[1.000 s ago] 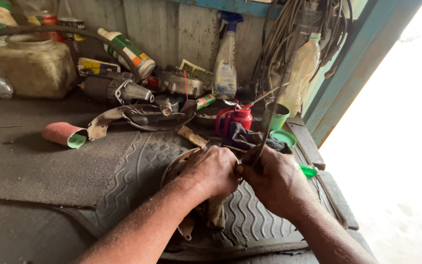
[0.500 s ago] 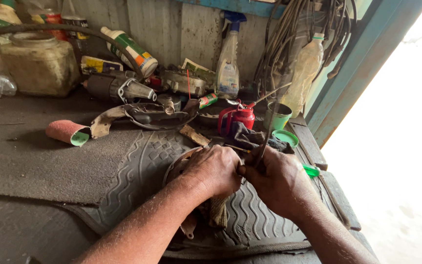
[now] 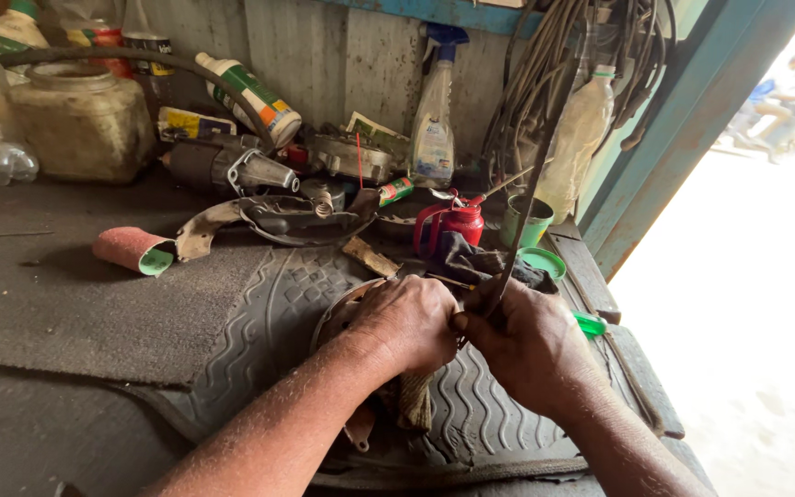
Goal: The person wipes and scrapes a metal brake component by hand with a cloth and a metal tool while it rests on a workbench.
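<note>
Rod (image 3: 514,241) rose steeply toward the worktop's far edge, its lower end pinched by right hand (image 3: 531,345); left hand (image 3: 407,322) clenched over metal disc (image 3: 338,313).

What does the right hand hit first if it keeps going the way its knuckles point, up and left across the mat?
Most likely the left hand: the right hand already meets it around the thin dark rod. Beyond that lies the dark rag, then the red oil can; depth is unclear.
</note>
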